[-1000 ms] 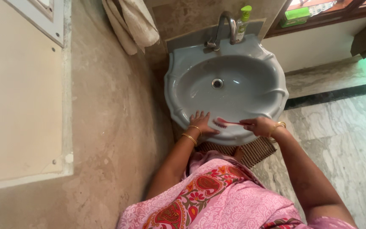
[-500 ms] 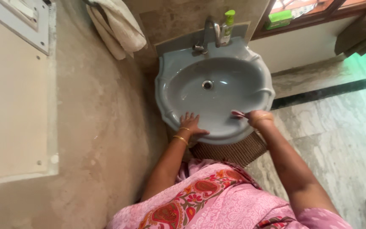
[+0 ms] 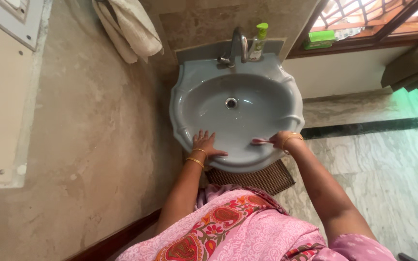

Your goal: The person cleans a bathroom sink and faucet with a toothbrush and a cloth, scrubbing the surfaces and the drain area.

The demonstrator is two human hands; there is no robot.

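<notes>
A grey wall-mounted sink (image 3: 185, 96) with a drain hole sits below me. My left hand (image 3: 204, 145) rests flat on its front rim, fingers spread, gold bangles at the wrist. My right hand (image 3: 281, 140) is closed around the handle of a small red brush (image 3: 260, 141), whose head points left over the inside of the basin near the front edge. A metal tap (image 3: 238, 44) stands at the back of the sink.
A green-capped pump bottle (image 3: 258, 43) stands beside the tap. A beige towel (image 3: 129, 29) hangs on the wall at upper left. A brown checked mat (image 3: 252, 178) lies under the sink. A window sill with a green box (image 3: 321, 38) is at upper right.
The brush has drawn back to the right along the basin's front edge, away from my left hand. My left hand stays on the rim. The view has shifted, showing more of the window.
</notes>
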